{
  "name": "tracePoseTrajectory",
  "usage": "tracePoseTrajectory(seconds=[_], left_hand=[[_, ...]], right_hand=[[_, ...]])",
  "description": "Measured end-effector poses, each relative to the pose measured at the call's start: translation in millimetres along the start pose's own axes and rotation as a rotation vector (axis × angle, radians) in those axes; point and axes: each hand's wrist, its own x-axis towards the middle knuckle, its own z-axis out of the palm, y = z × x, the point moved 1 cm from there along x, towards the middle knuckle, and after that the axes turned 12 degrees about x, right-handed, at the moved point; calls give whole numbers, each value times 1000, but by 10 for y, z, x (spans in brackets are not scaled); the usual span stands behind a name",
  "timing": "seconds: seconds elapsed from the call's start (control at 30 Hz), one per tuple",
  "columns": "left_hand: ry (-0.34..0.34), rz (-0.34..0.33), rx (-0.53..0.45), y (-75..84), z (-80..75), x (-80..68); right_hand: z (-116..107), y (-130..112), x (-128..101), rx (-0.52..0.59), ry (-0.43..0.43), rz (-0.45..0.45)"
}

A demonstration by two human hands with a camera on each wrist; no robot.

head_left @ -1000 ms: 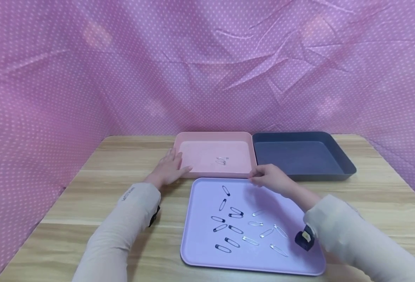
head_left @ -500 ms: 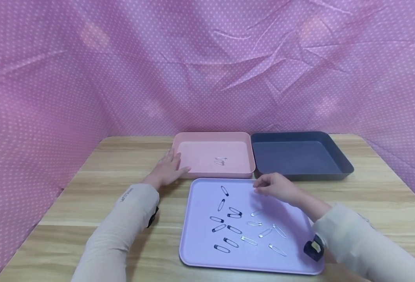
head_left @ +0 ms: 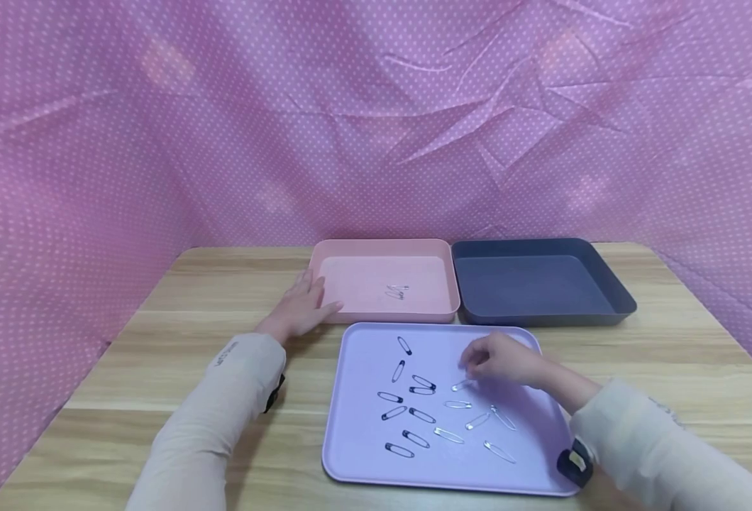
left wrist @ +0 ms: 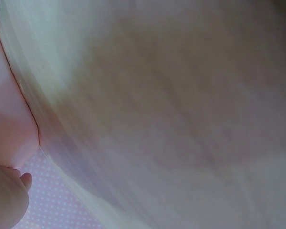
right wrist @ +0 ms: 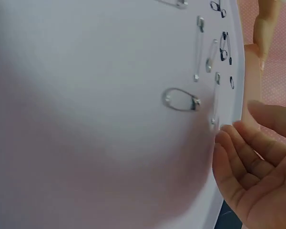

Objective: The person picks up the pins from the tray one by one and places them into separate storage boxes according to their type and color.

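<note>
Your right grip (head_left: 500, 358) hung empty, fingers loosely curled, just above a silver safety pin (head_left: 462, 385) on the lilac tray (head_left: 363, 454) at the surface's near edge; only a couple lay in the pink tray (head_left: 325, 248), most unsorted.

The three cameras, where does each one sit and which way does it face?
Head: worn high, looking forward and down at the lilac tray, pink tray and dark tray; both sleeves, left hand and right hand show.
Left wrist: close to the table, blurred; pink tray edge and a fingertip show.
Right wrist: just above the lilac tray and safety pins; open fingers show.
Shared: head and right wrist both see the lilac tray.
</note>
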Motion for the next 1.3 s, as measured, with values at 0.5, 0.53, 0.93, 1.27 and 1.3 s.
tracePoseTrajectory(seconds=[0.5, 0.53, 0.93, 1.27, 1.3], left_hand=[[-17, -19, -45, 7, -22, -31], [-17, -18, -47, 5, -20, -32], [-38, -36, -32, 10, -8, -12], [-47, -46, -24, 0, 3, -9], [-47, -48, -24, -3, 6, -8]], right_hand=[[147, -13, 31, -154, -20, 35], [156, -19, 31, -164, -22, 37], [176, -25, 42, -218, -45, 33], [164, -17, 46, -168, -68, -20], [160, -18, 52, -161, -69, -27]])
